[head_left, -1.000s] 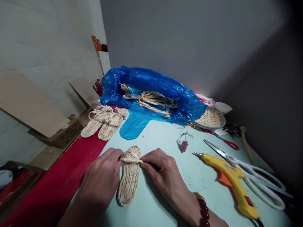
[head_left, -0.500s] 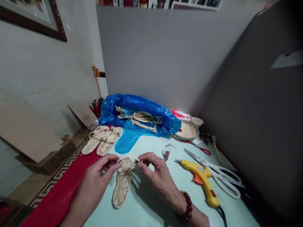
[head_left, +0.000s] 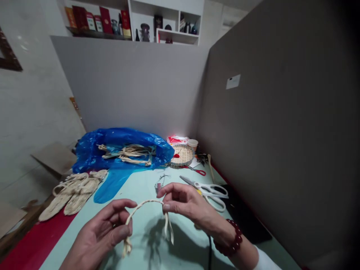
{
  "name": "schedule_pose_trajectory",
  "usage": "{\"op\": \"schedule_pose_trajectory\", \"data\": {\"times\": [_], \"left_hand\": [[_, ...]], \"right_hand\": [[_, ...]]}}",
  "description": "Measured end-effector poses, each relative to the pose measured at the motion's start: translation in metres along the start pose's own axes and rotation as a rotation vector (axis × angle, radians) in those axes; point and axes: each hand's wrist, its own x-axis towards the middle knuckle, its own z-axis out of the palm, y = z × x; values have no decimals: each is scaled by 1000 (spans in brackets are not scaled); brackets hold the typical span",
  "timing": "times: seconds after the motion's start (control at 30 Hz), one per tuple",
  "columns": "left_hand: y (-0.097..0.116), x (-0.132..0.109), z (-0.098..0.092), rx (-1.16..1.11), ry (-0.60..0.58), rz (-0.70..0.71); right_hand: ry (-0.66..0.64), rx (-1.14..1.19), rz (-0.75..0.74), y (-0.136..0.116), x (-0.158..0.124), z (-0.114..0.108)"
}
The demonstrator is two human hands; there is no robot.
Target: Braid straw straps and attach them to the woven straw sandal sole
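Note:
Both my hands are raised above the pale green table (head_left: 143, 183) and hold a short braided straw strap (head_left: 143, 204) between them. My left hand (head_left: 99, 234) pinches one end of the strap, whose frayed tip hangs below the fingers. My right hand (head_left: 182, 202) pinches the other end between thumb and fingers, with two loose straw ends dangling down. The strap arches between the hands. A dark red bead bracelet (head_left: 230, 240) is on my right wrist. The single woven sole seen before is out of view.
A blue plastic bag (head_left: 112, 146) holding straw strands lies at the back. A pair of woven straw sandals (head_left: 70, 193) rests at the left on red cloth. White scissors (head_left: 209, 189), red-handled scissors (head_left: 197, 171), a woven tray (head_left: 181, 154) and grey partition walls stand at right.
The view tilted up and to the right. My hands lifted the straw strap off the woven sole, which dropped out of sight. The yellow glue gun is now hidden behind my right hand.

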Motion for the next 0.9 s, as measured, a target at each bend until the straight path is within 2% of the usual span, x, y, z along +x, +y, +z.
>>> {"op": "schedule_pose_trajectory", "data": {"times": [0.13, 0.23, 0.33, 0.43, 0.6, 0.77, 0.83, 0.9], "left_hand": [[1, 16, 27, 214, -145, 25], [5, 23, 51, 456, -303, 77], [8, 27, 69, 618, -388, 132], [9, 32, 76, 659, -392, 122], [-1, 43, 75, 577, -382, -12], [-19, 48, 77, 460, -405, -50], [-23, 46, 77, 387, -326, -78], [-25, 44, 77, 304, -188, -100]], "right_hand": [[-166, 123, 42, 2, -11, -24], [-255, 48, 15, 4, -16, -35], [-248, -106, -32, 4, -19, -44], [-187, -336, -101, 2, -23, -52], [-12, -672, -203, 5, -25, -54], [19, -708, -242, 5, -26, -55], [144, -717, -215, -1, -28, -65], [276, -871, -123, -7, -31, -80]]}}
